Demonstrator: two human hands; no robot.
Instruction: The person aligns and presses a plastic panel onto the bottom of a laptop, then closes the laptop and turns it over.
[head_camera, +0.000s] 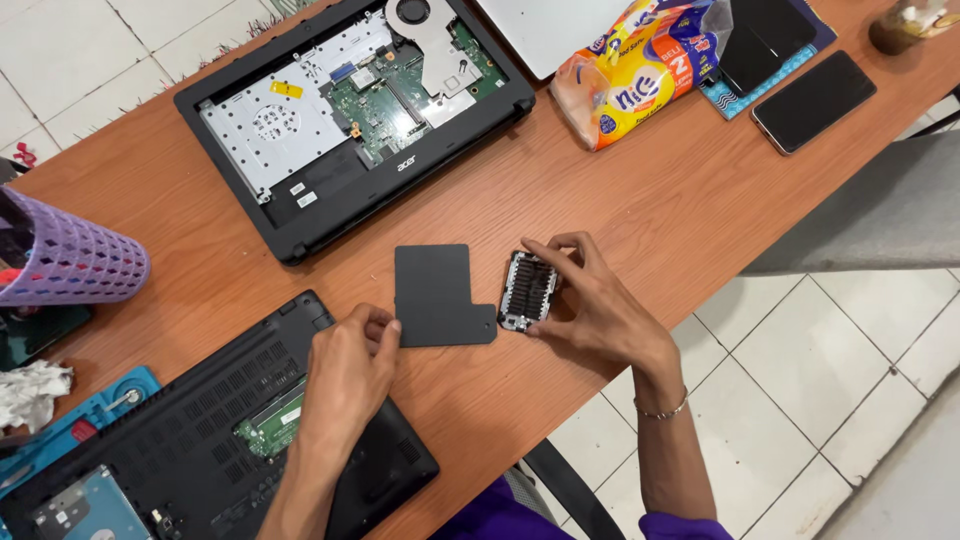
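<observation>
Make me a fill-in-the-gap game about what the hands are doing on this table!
1. The left hand touches a flat dark ____ cover panel.
2. The right hand holds a small bit case on the ____ table.
3. The basket at the table's edge is ____.

Missing words: grey; wooden; purple
</observation>
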